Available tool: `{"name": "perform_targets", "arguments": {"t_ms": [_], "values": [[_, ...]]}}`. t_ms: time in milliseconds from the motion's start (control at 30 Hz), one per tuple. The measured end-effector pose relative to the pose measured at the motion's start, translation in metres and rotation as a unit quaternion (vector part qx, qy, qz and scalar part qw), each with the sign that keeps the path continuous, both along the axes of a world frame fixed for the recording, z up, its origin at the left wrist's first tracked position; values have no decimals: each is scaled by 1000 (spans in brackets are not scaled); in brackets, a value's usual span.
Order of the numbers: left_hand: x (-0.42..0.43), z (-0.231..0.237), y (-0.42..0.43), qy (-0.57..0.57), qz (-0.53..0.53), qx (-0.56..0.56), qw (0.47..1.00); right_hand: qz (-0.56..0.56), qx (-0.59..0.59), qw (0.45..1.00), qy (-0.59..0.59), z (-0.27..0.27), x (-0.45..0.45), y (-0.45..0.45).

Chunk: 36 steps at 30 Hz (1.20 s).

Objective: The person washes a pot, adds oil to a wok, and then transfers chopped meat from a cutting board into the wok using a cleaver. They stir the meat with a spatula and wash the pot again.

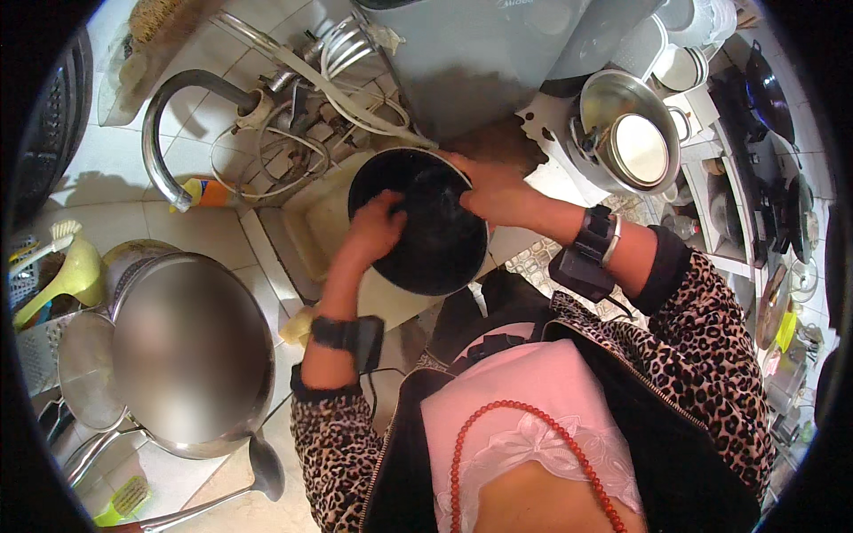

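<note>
A round pot with a black interior (433,246) is tilted over the pale sink basin (318,230), its open side facing me. My right hand (496,193) grips the pot's upper right rim, thumb on the inside and fingers behind. Inside the pot, near its left rim, is my left hand (380,226) with its fingers bent. Whether it holds anything against the pot's surface is hidden. Both wrists carry black strapped devices.
A curved metal faucet (156,146) and tangled white hoses (346,113) lie behind the sink. To the left are a large steel pan (193,436), a ladle (266,466) and a yellow-green scoop (83,276). A grey Midea appliance (466,60) and a steel pot (600,100) stand beyond.
</note>
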<state>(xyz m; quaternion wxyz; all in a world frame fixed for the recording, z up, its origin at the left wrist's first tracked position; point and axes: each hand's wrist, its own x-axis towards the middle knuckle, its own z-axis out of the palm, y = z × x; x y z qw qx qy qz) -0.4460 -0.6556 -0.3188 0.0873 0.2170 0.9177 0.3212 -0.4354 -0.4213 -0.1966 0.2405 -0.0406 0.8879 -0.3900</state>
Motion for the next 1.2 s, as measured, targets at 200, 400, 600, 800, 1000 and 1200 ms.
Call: {"name": "perform_targets", "arguments": {"t_ms": [200,400,600,800,1000,1200], "values": [[19,-81,108,-17,38,-131,990,-31,32,997,68,-2,6,19],[15,-13,163,-532,169,399,727,-110,-94,989,0,-10,9,30],[77,27,143,-55,101,171,979,-114,-89,986,81,-17,3,36],[70,24,29,-5,-139,-157,978,-84,-140,986,-11,-15,-4,40],[-24,-30,28,215,-124,-276,929,15,34,971,236,-28,-2,22],[12,-64,113,17,-144,-151,978,-112,-151,981,-38,-19,3,34]]}}
